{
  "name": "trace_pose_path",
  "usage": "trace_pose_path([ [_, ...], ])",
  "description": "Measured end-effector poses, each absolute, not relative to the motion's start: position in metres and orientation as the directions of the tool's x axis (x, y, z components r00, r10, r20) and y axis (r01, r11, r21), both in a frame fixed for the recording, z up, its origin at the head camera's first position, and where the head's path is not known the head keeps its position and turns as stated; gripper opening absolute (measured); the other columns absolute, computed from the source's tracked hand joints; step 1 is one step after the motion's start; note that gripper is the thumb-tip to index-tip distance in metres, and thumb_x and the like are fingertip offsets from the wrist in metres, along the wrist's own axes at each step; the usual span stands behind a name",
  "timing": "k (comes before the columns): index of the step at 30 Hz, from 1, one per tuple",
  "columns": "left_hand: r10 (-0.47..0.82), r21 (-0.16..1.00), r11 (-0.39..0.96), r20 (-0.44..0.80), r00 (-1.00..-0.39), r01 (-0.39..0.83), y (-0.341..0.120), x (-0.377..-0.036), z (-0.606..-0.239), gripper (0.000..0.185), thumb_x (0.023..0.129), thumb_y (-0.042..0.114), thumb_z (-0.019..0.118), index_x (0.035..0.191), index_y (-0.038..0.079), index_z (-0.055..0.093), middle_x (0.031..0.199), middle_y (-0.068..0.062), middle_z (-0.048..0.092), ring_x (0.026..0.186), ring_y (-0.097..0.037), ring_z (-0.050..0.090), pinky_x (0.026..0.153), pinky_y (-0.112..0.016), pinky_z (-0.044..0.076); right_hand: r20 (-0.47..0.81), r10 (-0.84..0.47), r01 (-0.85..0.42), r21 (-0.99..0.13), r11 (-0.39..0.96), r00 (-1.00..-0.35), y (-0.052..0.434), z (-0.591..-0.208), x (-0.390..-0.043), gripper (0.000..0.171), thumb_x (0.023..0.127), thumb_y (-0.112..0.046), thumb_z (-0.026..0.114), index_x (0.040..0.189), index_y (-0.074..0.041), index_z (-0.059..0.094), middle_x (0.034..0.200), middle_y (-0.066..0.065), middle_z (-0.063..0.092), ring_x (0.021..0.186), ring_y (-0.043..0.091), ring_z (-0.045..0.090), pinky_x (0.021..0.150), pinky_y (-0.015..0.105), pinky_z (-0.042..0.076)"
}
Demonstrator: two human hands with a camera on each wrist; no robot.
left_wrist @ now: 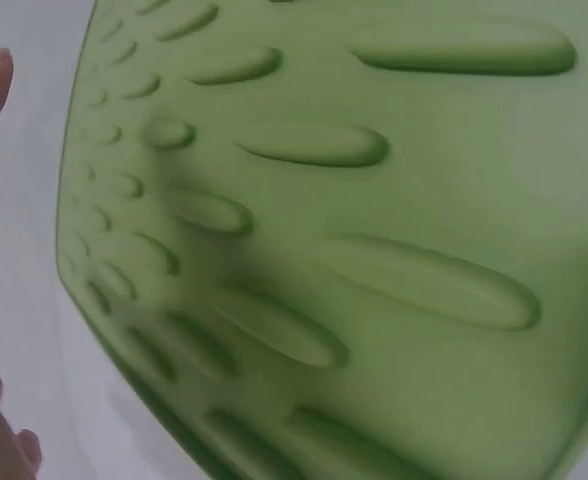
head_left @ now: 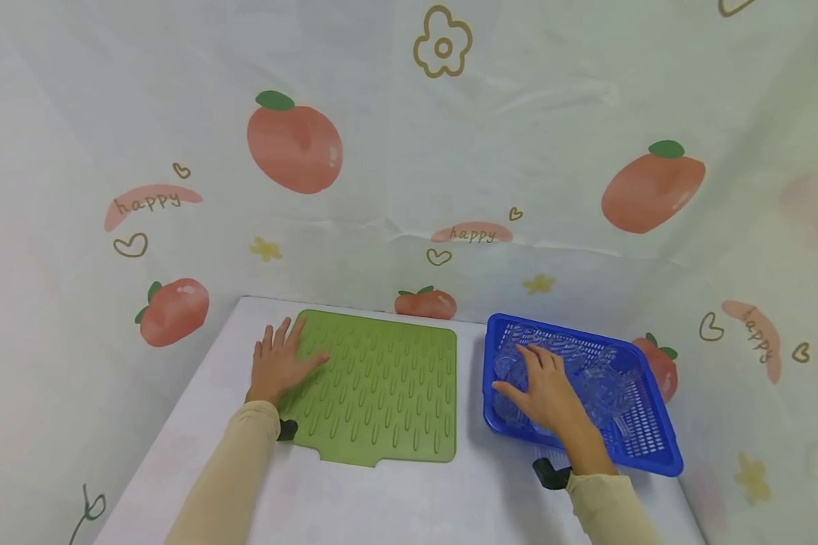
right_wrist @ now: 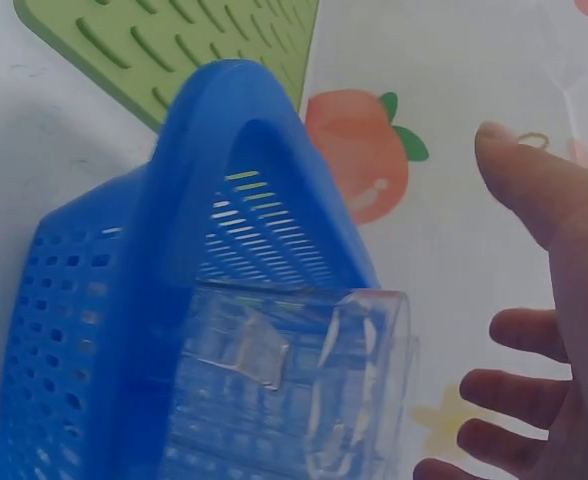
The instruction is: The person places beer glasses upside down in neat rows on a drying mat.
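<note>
Early stage: green drying mat (head_left: 382, 386) bare. Left hand (head_left: 281, 365) flat on mat; right hand (head_left: 544, 387) spread, ungripped, over clear glasses (head_left: 603, 390) in blue basket (head_left: 647, 443).

White table (head_left: 409, 499), green ridged mat (head_left: 382, 386) beside blue slotted basket (head_left: 644, 439)

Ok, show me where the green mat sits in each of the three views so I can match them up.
Head view: the green mat lies left of centre on the white table, with the left hand resting flat on its left edge.
Left wrist view: it fills nearly the whole picture.
Right wrist view: only a corner shows, top left, behind the blue basket.
Shared landmark: the mat's raised oval ribs.
</note>
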State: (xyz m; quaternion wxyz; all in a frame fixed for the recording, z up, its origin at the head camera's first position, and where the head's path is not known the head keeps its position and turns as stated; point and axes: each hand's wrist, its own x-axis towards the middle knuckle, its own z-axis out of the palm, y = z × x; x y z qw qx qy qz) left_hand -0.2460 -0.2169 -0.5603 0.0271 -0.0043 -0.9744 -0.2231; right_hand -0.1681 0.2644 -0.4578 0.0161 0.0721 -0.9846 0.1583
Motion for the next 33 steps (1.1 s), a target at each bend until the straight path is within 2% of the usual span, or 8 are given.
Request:
trace_pose_path([
  [5,0.000,0.433,0.901,0.014,-1.000,0.006,-0.226,-0.241,-0.570,0.103,0.087,0.077,0.057,0.164,0.019,0.021,0.170,-0.022,0.018,0.153,-0.059,0.009,0.118,-0.079,0.010,0.012,-0.115,-0.112,-0.341,0.933,-0.993,0.266,-0.464,-0.165,0.087,0.094,-0.057,0.065,0.157,-0.004,0.035,0.161,0.027,0.031,0.148,0.051,0.024,0.111,0.072,0.037],
  [17,0.000,0.466,0.885,-0.035,-0.999,-0.016,-0.234,-0.228,-0.581,0.101,0.090,0.070,0.059,0.163,0.010,0.022,0.168,-0.025,0.019,0.152,-0.060,0.009,0.118,-0.079,0.009,0.000,-0.127,-0.121,-0.312,0.942,-0.992,0.273,-0.474,-0.160,0.075,0.096,-0.040,0.070,0.154,-0.003,0.040,0.159,0.033,0.032,0.145,0.056,0.028,0.106,0.074,0.040],
  [22,0.019,0.486,0.874,-0.068,-0.998,-0.017,-0.235,-0.227,-0.591,0.101,0.091,0.069,0.058,0.163,0.010,0.020,0.169,-0.024,0.015,0.152,-0.060,0.007,0.117,-0.080,0.008,0.015,-0.140,-0.138,-0.286,0.948,-0.990,0.275,-0.475,-0.159,0.072,0.095,-0.034,0.072,0.152,-0.002,0.042,0.158,0.034,0.033,0.144,0.057,0.030,0.105,0.073,0.042],
  [33,0.070,0.515,0.857,-0.147,-0.987,-0.016,-0.242,-0.227,-0.599,0.107,0.088,0.074,0.058,0.164,0.012,0.016,0.171,-0.023,0.006,0.152,-0.060,-0.002,0.117,-0.080,-0.002,0.027,-0.137,-0.139,-0.280,0.950,-0.990,0.274,-0.482,-0.158,0.071,0.093,-0.030,0.075,0.151,-0.003,0.044,0.158,0.034,0.031,0.143,0.057,0.031,0.107,0.073,0.040],
])
